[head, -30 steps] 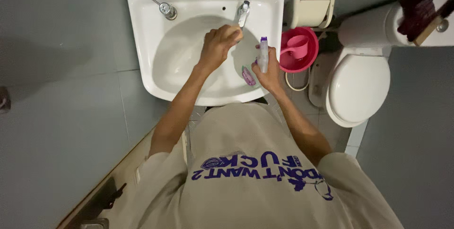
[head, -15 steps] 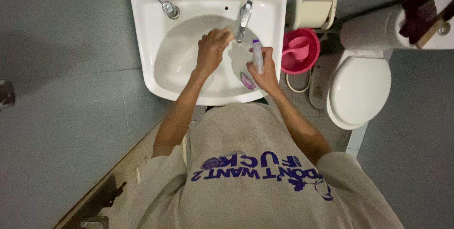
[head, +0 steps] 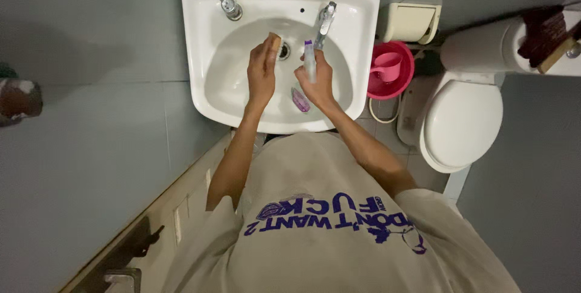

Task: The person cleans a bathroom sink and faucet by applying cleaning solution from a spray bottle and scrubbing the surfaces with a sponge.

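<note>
The small clear bottle with a purple cap [head: 310, 63] stands upright in the right hand [head: 316, 80], whose grip is wrapped snugly around its lower body, cap end pointing away from the person and toward the tap [head: 326, 19] just beyond it. Just to the left of that grip, the left hand [head: 262, 70] is raised over the bowl, its fingers pinched around a small tan block, seemingly a sponge or soap [head: 275, 42], held at the fingertips close to the drain [head: 284, 50]; the two hands are near each other but apart. Below the right hand, on the inner slope of the white sink [head: 206, 39], lies a small purple object [head: 300, 100], too small to identify. No running water can be made out, and the bowl shows no clear foam or streaks, so the work looks to be at an early point: both things are held ready above the basin, and the basin itself looks not yet scrubbed or rinsed, as far as can be told. Farther left of the hands a second chrome fitting [head: 231, 7] sits on the sink's rim. Out to the right, past the sink's edge, a pink bucket with a pink dipper [head: 390, 69] stands on the floor, and beyond it the white toilet [head: 463, 120] with its lid down.
</note>
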